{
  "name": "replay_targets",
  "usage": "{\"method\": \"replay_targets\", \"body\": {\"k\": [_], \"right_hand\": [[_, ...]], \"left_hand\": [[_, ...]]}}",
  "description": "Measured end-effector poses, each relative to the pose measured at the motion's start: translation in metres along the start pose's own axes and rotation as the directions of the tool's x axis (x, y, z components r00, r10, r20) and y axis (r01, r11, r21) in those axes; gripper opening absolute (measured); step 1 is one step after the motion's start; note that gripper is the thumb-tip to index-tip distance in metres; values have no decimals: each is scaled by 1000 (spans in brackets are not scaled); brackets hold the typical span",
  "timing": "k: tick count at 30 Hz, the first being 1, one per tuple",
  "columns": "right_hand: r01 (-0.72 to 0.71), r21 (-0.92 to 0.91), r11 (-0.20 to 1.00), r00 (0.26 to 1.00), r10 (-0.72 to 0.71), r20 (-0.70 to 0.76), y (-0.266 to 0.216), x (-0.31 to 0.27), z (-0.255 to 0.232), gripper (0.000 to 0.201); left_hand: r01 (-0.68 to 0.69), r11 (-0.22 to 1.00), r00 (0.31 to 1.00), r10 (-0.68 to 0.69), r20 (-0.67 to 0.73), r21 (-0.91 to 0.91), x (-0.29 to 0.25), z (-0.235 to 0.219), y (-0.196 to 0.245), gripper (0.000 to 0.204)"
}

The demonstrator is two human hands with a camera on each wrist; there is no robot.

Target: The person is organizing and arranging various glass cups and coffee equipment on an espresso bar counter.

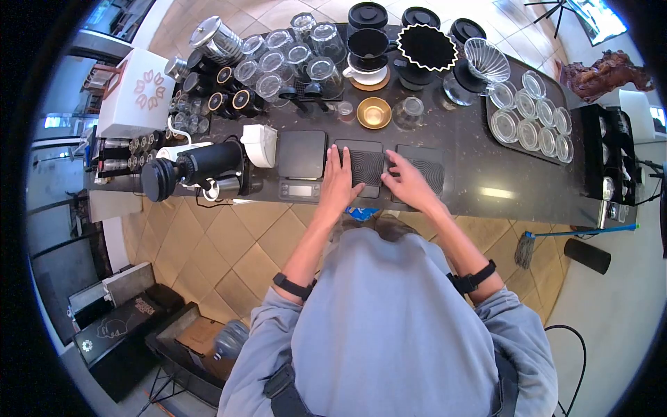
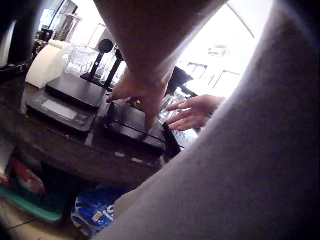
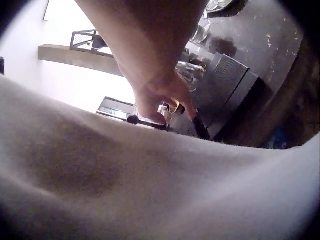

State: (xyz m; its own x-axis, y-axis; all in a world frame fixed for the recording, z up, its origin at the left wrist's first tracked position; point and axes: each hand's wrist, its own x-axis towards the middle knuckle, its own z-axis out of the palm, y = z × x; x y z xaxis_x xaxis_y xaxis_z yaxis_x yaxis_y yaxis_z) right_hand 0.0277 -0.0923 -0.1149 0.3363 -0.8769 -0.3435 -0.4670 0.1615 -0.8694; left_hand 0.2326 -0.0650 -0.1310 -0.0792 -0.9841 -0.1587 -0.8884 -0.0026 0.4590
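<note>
Three black scales sit in a row at the front of a dark counter (image 1: pixel 479 174). My left hand (image 1: pixel 338 182) (image 2: pixel 140 95) rests on the left side of the middle scale (image 1: pixel 368 167) (image 2: pixel 132 120), fingers stretched out over its ringed pad. My right hand (image 1: pixel 406 182) (image 2: pixel 192 111) (image 3: pixel 160 95) lies at that scale's right edge, between it and the right scale (image 1: pixel 431 167), with straight fingers touching it. Neither hand holds anything. The left scale (image 1: pixel 302 156) (image 2: pixel 65 100) has a display at its front. The right wrist view shows a ringed scale pad (image 3: pixel 227 82) beyond the fingers.
A black grinder (image 1: pixel 201 167) and a white filter holder (image 1: pixel 260 142) stand left of the scales. Behind are several glass servers (image 1: pixel 292 59), a gold bowl (image 1: pixel 374 112), black drippers (image 1: pixel 425 47) and a tray of glass lids (image 1: pixel 528 118). A mop (image 1: pixel 577 233) lies right.
</note>
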Motion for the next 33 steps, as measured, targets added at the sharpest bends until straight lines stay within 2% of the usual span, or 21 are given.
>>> {"method": "replay_targets", "body": {"k": [1,2,3,4,6,8,9,10,12,13,14,15,16,20,27,30,33], "right_hand": [[85,1,996,993,-84,-83,0,-2,-7,57],[86,0,996,993,-86,-76,1,-4,-18,57],[128,-40,991,973,-133,-190,5,-7,-31,50],[165,-84,983,936,-183,-299,11,-10,-45,43],[84,-199,976,878,-167,-449,32,-15,-69,37],[-64,-233,970,833,-77,-548,71,-17,-83,36],[-106,-154,982,822,-1,-570,85,-19,-85,39],[-107,-157,982,818,-3,-575,103,-17,-85,39],[-191,155,969,895,237,-377,131,-16,-87,46],[-233,230,945,903,298,-309,112,-22,-85,50],[-233,233,944,898,300,-321,110,-22,-79,50],[-198,167,966,903,246,-352,112,-22,-75,49],[-164,100,981,906,190,-378,113,-22,-72,49],[-189,97,977,903,212,-374,110,-20,-72,49],[-150,113,982,908,182,-378,102,-18,-73,50],[-137,98,986,923,163,-349,104,-14,-73,51],[-128,61,990,928,141,-346,103,-11,-75,51]], "left_hand": [[6,1000,1000,-6,-4,1,0,-2,3,95],[-48,998,997,46,-66,-28,-1,-3,6,89],[-102,993,987,94,-130,-54,-3,-4,11,84],[-93,994,988,85,-131,-56,-3,-5,17,84],[-163,948,986,146,-83,-274,-2,-5,32,72],[-197,928,980,176,-93,-316,0,4,46,65],[-196,910,980,190,-53,-366,1,11,52,64],[-197,888,978,210,-14,-415,3,18,58,64],[-209,892,972,236,18,-401,7,31,67,67],[-181,907,975,215,48,-379,9,36,72,72],[-153,922,978,193,78,-355,11,40,76,77],[-163,920,976,204,80,-356,14,44,79,77],[-117,915,978,175,116,-386,17,48,81,81],[-2,894,980,92,179,-448,24,52,87,89],[-5,880,986,83,142,-476,26,60,79,86],[54,883,988,21,155,-466,25,61,78,84],[18,897,993,37,116,-441,26,62,76,85]]}}
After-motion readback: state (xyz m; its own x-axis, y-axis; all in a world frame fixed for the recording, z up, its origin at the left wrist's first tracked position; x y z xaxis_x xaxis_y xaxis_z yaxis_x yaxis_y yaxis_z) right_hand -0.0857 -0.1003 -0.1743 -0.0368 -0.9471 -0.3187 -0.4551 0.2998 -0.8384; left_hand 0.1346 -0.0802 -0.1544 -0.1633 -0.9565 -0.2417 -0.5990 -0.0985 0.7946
